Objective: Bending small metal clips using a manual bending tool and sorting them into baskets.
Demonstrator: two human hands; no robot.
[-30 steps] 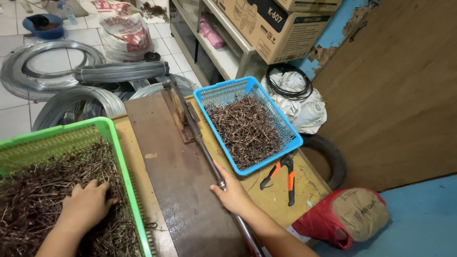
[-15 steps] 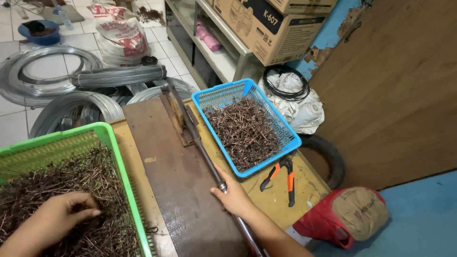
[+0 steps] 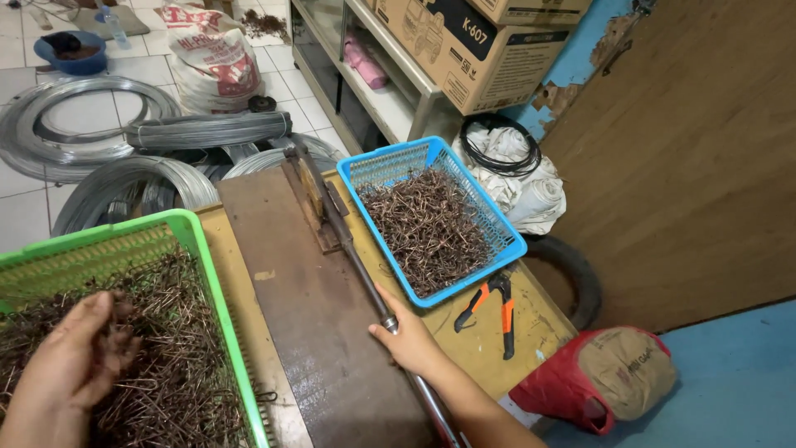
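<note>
Left hand [image 3: 79, 357]: fingers curled into rusty wire pieces [image 3: 157, 365] in green basket [image 3: 207, 274], apparently pinching some. Right hand [image 3: 410, 336]: closed around lever bar [image 3: 365, 278] of bench cutter. Blue basket [image 3: 506, 236] partly filled with bent wire hooks [image 3: 427, 228]; much remains in green.

Open bare board [image 3: 315, 332] in the middle, room to pass there. Blocked on one side by green basket [image 3: 211, 274], on the other by long metal bar [image 3: 356, 257] and blue basket [image 3: 431, 220]. Pliers [image 3: 491, 305] lying on the bench [image 3: 531, 328] past the bar.
</note>
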